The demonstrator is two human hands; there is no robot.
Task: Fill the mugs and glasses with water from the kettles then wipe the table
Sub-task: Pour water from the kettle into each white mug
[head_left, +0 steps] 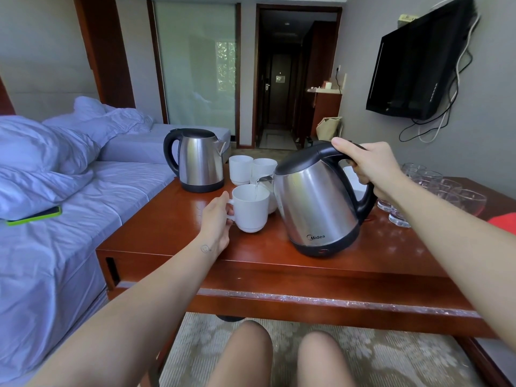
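Note:
My right hand point(365, 163) grips the black handle of a steel kettle point(315, 208), tilted left over the wooden table point(173, 233). A thin stream of water runs from its spout into a white mug point(250, 209). My left hand point(216, 216) holds that mug by its handle. Two more white mugs point(252, 167) stand behind it, and another is partly hidden by the kettle. A second steel kettle point(196, 160) stands upright at the table's far left. Several clear glasses point(444, 191) cluster at the table's right side.
A bed with white sheets point(69, 196) runs along the table's left edge, with a green-cased phone point(36, 216) lying on it. A red object point(502, 219) shows at the table's right edge. A black television point(418, 65) hangs on the right wall. My knees are below the table's front edge.

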